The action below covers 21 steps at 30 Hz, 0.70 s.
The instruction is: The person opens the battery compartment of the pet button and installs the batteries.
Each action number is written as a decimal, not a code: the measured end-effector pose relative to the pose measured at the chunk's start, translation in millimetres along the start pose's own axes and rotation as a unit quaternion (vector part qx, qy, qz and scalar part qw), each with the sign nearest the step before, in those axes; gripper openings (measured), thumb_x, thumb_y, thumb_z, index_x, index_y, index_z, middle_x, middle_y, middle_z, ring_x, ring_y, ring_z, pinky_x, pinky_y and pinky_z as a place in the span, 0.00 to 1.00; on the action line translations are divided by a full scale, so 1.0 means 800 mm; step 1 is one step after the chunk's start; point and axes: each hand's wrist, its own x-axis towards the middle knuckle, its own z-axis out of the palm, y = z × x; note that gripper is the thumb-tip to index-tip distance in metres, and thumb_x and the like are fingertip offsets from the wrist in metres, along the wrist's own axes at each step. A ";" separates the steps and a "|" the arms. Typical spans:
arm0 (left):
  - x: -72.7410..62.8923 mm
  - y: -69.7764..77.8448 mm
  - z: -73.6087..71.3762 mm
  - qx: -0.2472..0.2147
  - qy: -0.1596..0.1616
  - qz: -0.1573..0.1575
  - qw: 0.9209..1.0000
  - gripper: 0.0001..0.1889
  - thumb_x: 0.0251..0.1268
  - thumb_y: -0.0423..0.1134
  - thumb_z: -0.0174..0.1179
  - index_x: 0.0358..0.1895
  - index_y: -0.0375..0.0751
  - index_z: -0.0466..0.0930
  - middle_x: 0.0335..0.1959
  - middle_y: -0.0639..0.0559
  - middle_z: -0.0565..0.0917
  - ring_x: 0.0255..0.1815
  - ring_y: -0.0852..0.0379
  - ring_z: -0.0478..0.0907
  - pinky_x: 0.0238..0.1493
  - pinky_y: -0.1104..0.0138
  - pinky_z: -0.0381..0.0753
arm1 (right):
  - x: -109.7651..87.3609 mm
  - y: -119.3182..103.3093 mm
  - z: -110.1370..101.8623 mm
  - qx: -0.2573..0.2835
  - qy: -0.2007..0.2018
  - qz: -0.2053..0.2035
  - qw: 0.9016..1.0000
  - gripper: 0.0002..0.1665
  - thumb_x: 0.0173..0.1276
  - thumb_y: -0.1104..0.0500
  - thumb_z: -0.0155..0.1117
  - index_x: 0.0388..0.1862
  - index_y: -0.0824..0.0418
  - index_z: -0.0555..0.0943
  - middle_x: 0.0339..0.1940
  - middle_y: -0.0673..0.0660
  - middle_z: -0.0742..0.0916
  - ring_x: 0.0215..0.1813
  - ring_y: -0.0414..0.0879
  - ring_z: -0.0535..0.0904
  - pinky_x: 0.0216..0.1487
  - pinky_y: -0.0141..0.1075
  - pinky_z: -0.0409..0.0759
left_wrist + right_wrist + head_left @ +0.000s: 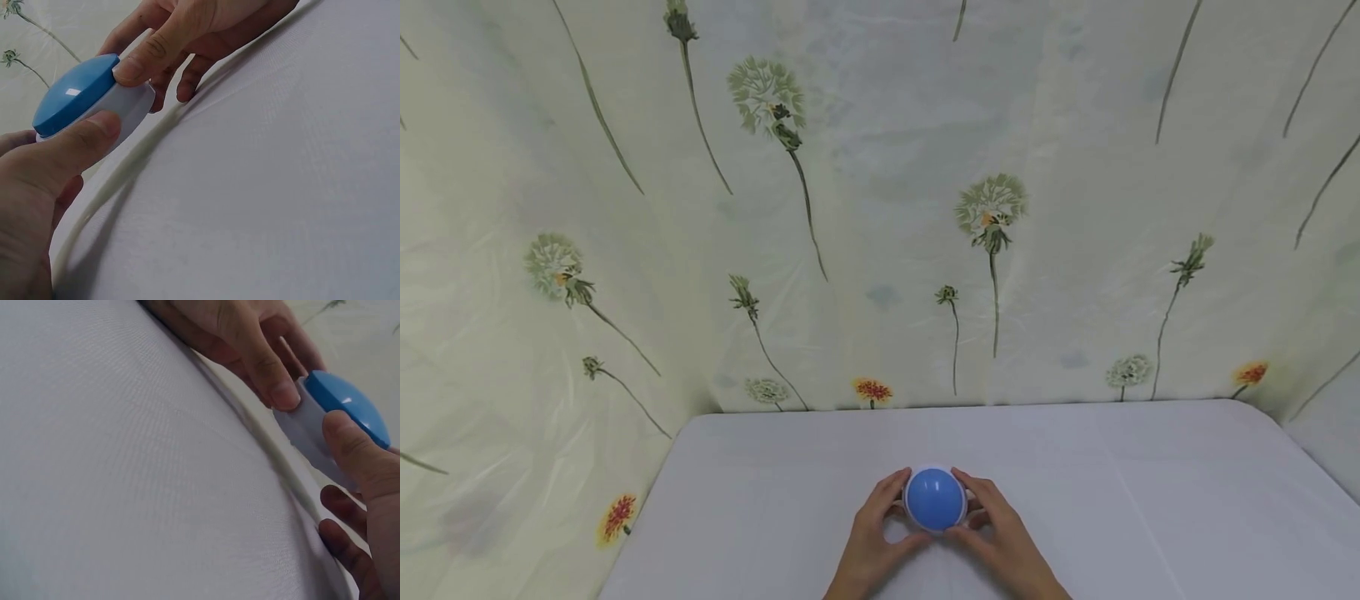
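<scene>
A round blue-domed push button [935,500] with a white base is between my two hands, near the table's front middle in the head view. My left hand [877,533] holds its left side, thumb at the near edge and fingers around toward the far side. On the opposite side, my right hand [997,533] grips it the same way. In the left wrist view the white base [128,106] shows below the blue dome [75,94], with both thumbs against the button's side. The right wrist view shows the dome [353,403] tilted; its underside is hidden.
A white cloth covers the table [775,483], whose rounded corners show at the back. Behind it and to the left hangs a pale curtain [880,208] printed with dandelions and orange flowers.
</scene>
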 end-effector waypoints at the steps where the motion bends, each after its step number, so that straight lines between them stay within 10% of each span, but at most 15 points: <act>1: 0.000 0.000 0.000 0.000 0.000 -0.008 1.000 0.43 0.47 0.46 0.71 0.69 0.42 0.62 0.65 0.48 0.70 0.58 0.59 0.76 0.49 0.72 0.80 | 0.000 0.000 0.000 -0.002 0.001 0.005 1.000 0.44 0.55 0.52 0.72 0.70 0.53 0.65 0.55 0.45 0.76 0.42 0.32 0.77 0.37 0.29 0.81; 13: -0.002 0.006 0.002 0.118 0.038 0.008 0.992 0.39 0.50 0.56 0.68 0.67 0.47 0.67 0.62 0.54 0.76 0.62 0.55 0.73 0.60 0.56 0.74 | -0.002 -0.004 -0.003 -0.063 0.028 0.002 0.998 0.43 0.53 0.45 0.72 0.67 0.49 0.68 0.59 0.42 0.78 0.62 0.34 0.68 0.63 0.16 0.55; 21: -0.001 0.008 0.005 0.183 0.036 -0.012 0.982 0.38 0.49 0.61 0.66 0.64 0.48 0.69 0.59 0.54 0.79 0.60 0.57 0.75 0.64 0.44 0.63 | 0.000 -0.004 0.000 -0.072 0.049 -0.016 0.996 0.41 0.51 0.51 0.75 0.65 0.52 0.72 0.58 0.47 0.80 0.60 0.41 0.69 0.59 0.44 0.59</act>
